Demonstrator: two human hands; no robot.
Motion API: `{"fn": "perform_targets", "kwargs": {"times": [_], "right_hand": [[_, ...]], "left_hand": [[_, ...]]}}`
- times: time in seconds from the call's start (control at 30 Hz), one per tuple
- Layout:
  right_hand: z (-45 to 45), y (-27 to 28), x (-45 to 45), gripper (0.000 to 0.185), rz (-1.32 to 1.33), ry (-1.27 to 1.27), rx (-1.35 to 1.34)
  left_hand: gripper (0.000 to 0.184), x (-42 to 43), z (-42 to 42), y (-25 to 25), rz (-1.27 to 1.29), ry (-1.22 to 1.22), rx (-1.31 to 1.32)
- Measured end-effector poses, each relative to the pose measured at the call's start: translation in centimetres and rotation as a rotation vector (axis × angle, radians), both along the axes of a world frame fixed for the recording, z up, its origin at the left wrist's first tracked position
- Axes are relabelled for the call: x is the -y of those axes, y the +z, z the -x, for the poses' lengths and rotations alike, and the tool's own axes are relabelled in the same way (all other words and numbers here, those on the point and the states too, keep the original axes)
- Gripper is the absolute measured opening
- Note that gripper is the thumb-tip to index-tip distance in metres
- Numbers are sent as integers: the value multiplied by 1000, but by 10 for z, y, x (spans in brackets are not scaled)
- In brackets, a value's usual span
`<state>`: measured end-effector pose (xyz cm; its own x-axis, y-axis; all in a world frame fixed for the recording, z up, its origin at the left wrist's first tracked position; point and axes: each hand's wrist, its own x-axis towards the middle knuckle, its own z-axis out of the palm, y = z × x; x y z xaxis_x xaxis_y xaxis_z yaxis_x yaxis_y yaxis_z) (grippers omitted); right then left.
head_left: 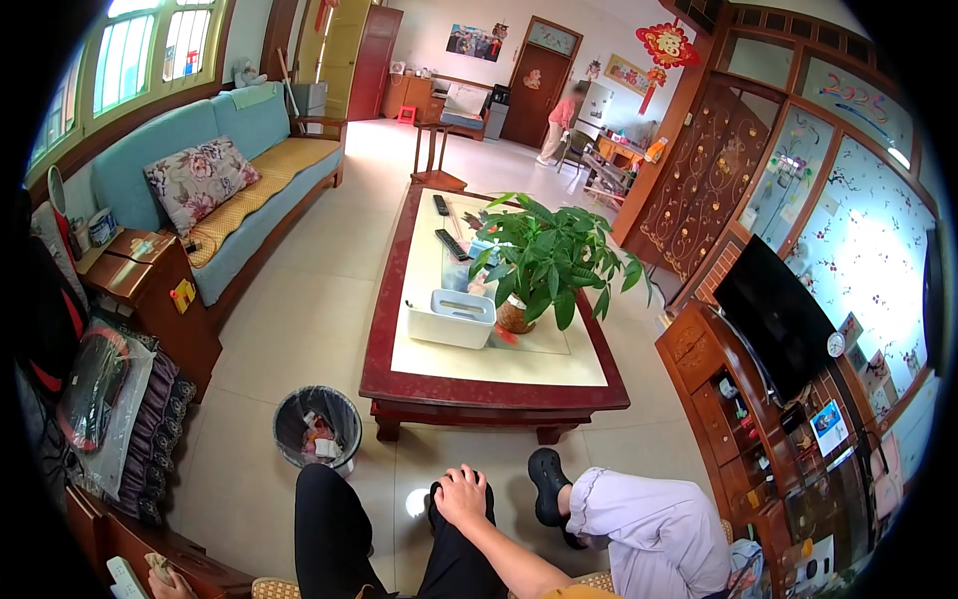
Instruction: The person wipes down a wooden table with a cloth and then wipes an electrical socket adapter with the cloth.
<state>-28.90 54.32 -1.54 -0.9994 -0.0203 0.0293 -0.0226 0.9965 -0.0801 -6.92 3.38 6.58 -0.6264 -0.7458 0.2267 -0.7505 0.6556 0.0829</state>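
Note:
My right hand (462,496) rests on my black-trousered knee, its fingers lying over the kneecap and slightly apart. Nothing shows in it. At the lower left edge, my left hand (172,582) is partly cut off, with its fingers closed about a small crumpled brownish thing (158,565) whose kind I cannot make out. Close beside that hand lies a white power strip (125,577). In front of my knees stands a low table (374,374) with a dark red frame. A lined trash bin (317,429) with wrappers inside sits by my other knee.
The table bears a potted plant (554,255), a white tissue box (451,319) and remote controls (452,245). A person in light trousers (649,534) sits at my right. Another person (559,125) stands far off. There is a sofa (269,150) left and a TV (773,319) right.

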Motion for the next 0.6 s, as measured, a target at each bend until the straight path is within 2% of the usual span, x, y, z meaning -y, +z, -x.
{"fn": "perform_targets", "kwargs": {"times": [0.3, 0.6], "right_hand": [[0, -2, 0, 26, -7, -1, -14], [0, -3, 0, 25, -5, -3, -18]], "left_hand": [[32, -5, 3, 7, -37, -25, -24], [38, -4, 2, 4, -10, -23, -32]]}}
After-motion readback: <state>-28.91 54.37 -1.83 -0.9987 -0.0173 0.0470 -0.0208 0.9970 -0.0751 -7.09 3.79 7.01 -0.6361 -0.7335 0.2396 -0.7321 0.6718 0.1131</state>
